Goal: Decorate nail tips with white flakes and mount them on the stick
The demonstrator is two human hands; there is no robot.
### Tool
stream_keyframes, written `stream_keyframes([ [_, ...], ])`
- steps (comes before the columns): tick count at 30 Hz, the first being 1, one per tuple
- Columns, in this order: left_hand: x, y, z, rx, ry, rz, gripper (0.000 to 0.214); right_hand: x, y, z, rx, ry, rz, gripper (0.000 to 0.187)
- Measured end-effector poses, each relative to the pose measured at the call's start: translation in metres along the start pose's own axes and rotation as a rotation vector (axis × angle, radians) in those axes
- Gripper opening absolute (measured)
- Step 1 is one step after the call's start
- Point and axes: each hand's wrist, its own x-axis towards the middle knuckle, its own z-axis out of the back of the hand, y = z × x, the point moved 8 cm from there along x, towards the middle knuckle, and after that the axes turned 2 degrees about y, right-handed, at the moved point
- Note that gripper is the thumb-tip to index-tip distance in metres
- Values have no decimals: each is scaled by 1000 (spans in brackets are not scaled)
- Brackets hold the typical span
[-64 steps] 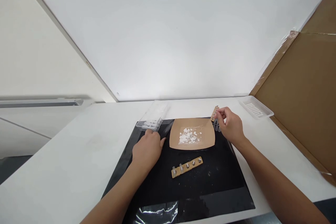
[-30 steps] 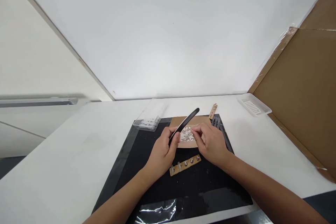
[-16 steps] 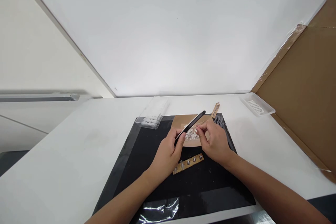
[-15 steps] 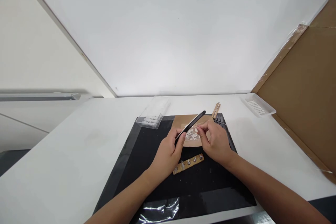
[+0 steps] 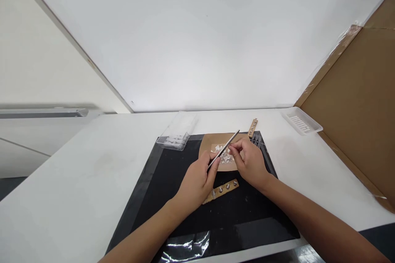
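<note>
My left hand (image 5: 197, 176) is closed around the lower end of a thin nail file (image 5: 228, 143), dark on one face and pale on the other. The file tilts up to the right and shows mostly its edge. My right hand (image 5: 249, 162) is pinched just right of the file, fingertips close to it; whatever is between them is too small to make out. Below both hands lies a brown sheet (image 5: 206, 143) bearing a heap of small white pieces (image 5: 226, 158). Nearer me, a tan strip (image 5: 224, 189) carries several shiny nail-tip-like pieces, its left end partly hidden by my left hand.
A black mat (image 5: 173, 197) covers the middle of the white table (image 5: 77, 168). Toward the back are an open clear box (image 5: 177, 139), a second tan strip (image 5: 253, 127) and a white tray (image 5: 304, 122) with small white pieces. A cardboard panel (image 5: 361, 102) stands at right.
The nail file has turned in my left hand, from showing its broad dark face to nearly edge-on. My right fingertips have shifted slightly left, closer to it.
</note>
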Motion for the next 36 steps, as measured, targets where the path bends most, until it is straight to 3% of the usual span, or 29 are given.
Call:
stream_keyframes([
  [13,-2,1,-6,21,-9,-6,30,-3,14,5,-66,-52,64,25],
  [22,-2,1,-5,2,-4,-9,29,4,1,17,1,-67,-27,26],
  [30,-2,4,-4,-15,-19,10,30,0,-1,9,159,-17,-60,21],
  [36,-2,4,-7,-4,-4,9,31,-2,2,5,61,-30,-24,20],
])
